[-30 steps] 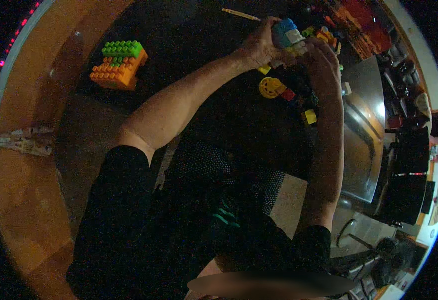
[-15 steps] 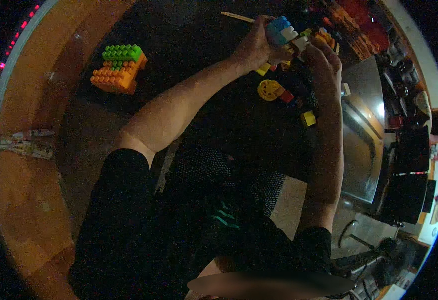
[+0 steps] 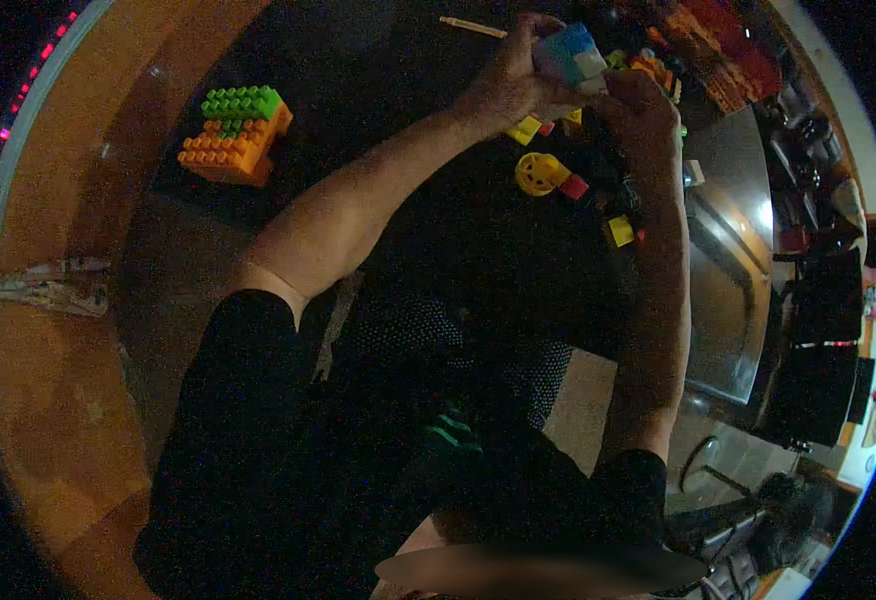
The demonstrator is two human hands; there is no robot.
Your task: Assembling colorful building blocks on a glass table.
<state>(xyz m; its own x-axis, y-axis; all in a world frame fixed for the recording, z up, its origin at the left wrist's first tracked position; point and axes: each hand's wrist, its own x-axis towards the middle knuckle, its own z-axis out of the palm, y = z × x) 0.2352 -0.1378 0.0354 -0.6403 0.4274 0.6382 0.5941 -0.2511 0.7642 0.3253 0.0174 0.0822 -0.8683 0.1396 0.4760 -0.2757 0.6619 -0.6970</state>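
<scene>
My left hand [image 3: 516,80] grips a block of joined blue and white toy bricks [image 3: 570,57] at the far side of the dark table. My right hand [image 3: 643,105] is closed at the white lower corner of the same bricks; its fingertips are partly hidden. Just below the hands lie a yellow wheel piece [image 3: 535,174], a red brick [image 3: 574,187] and a yellow brick [image 3: 620,231]. Behind my right hand sit several orange and yellow pieces [image 3: 655,70]. Apart from these, at the left, stands a green and orange brick assembly [image 3: 233,140].
A thin pale stick [image 3: 473,26] lies left of my hands. On the right is a shiny metallic panel [image 3: 733,250], with dark cluttered items [image 3: 808,150] beyond it. A red and orange patterned thing [image 3: 723,55] lies at the far right. Wooden surface [image 3: 48,400] runs along the left.
The blue and white bricks have turned in my hands, showing a flatter face now. My right hand has drawn in closer against them.
</scene>
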